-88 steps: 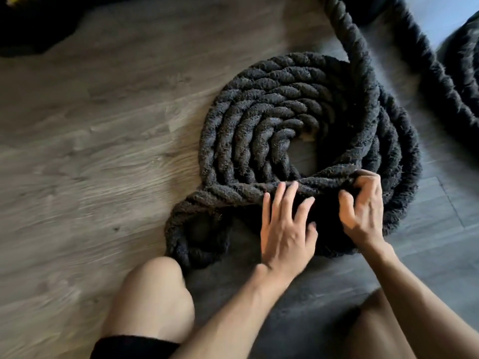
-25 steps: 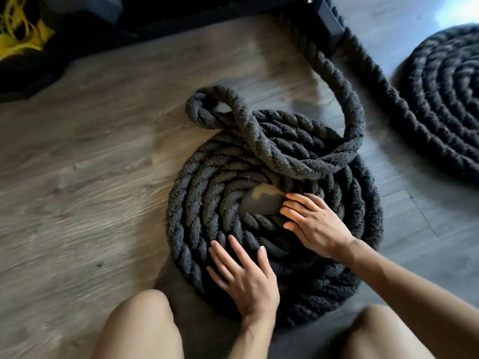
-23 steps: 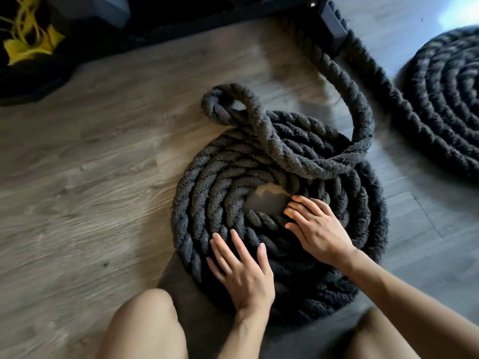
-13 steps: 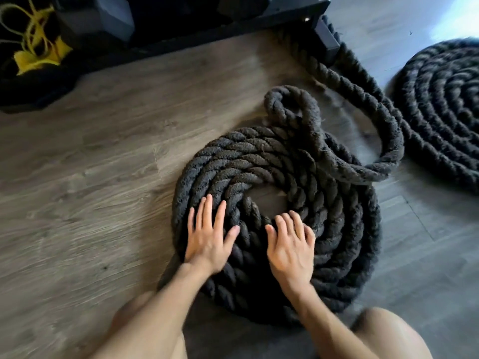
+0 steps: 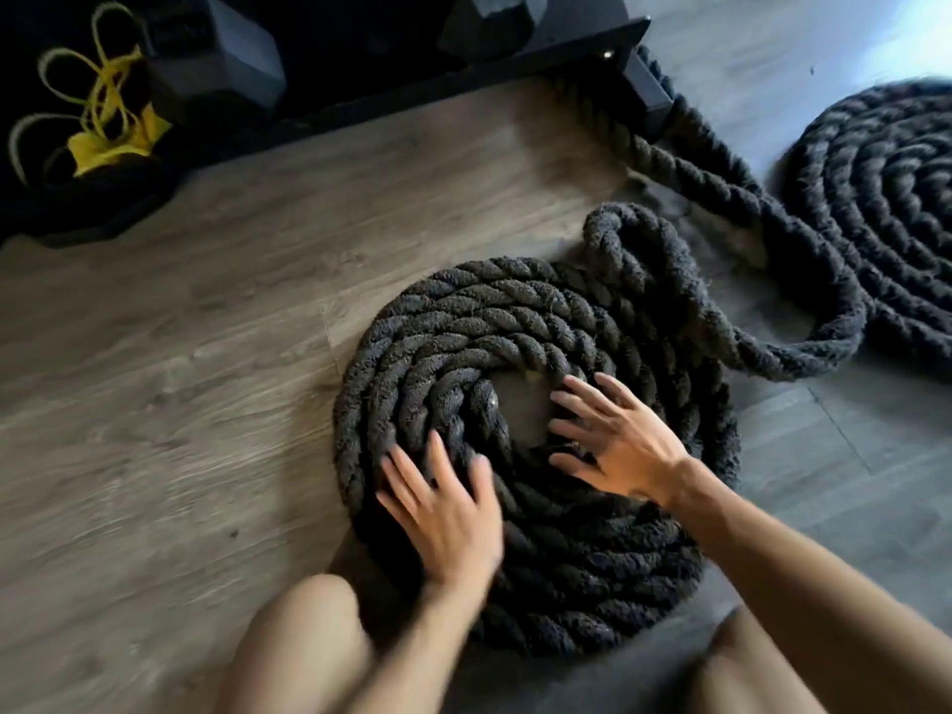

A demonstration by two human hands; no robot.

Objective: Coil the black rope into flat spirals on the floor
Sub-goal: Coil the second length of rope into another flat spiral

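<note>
Rotating and flattening the near spiral (image 5: 536,430) of black rope on the wood floor (image 5: 170,404). Left hand (image 5: 443,512) and right hand (image 5: 618,440) spread flat on its turns, fingers straight, gripping nothing. Slack loop (image 5: 644,244) beyond that spiral, needing to be fed round next, probably. Finished spiral (image 5: 886,208) farther right. No readable writing.

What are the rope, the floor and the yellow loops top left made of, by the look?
Black rope: thick twisted strands, matte, fuzzy stray fibres; probably a fibre rope, natural or synthetic unclear.
Floor: grey-brown planks with printed-looking grain and seams; likely laminate or vinyl.
Yellow loops: thin flat bands, possibly rubber or webbing.
</note>
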